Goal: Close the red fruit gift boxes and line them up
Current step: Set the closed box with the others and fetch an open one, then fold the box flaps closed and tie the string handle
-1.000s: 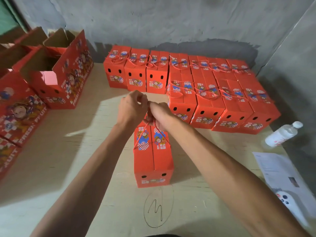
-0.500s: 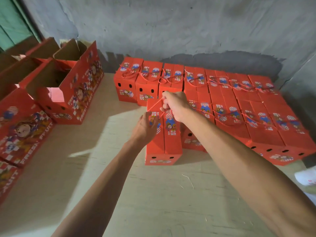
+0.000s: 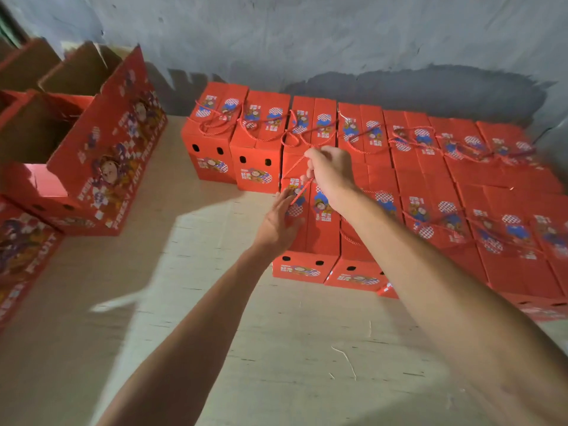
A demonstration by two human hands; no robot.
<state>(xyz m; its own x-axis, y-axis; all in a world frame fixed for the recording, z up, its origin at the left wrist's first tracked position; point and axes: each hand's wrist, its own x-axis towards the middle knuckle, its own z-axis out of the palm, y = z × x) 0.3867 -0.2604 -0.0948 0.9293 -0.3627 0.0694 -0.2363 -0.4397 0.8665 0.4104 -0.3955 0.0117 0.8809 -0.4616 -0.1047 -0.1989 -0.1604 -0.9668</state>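
Your right hand is clenched around the red cord handle of a closed red gift box, pinching the cord just above the box's top so that the strands run taut down to the lid. Your left hand lies flat with straight fingers against the left side of that same box's top, pressing on it rather than gripping.

The box you are handling stands on the pale worktop at the left end of the near row of closed boxes, touching its neighbour on the right. Its front face with two dark oval holes points toward you. Directly behind it runs the back row of closed boxes, set along the grey wall, with their cord handles lying loose across their lids. The right part of both rows is blurred, so you cannot count the boxes there with certainty.

At the left edge of the worktop stand larger open cartons in the same red print, flaps up and brown insides showing, well apart from the closed rows.
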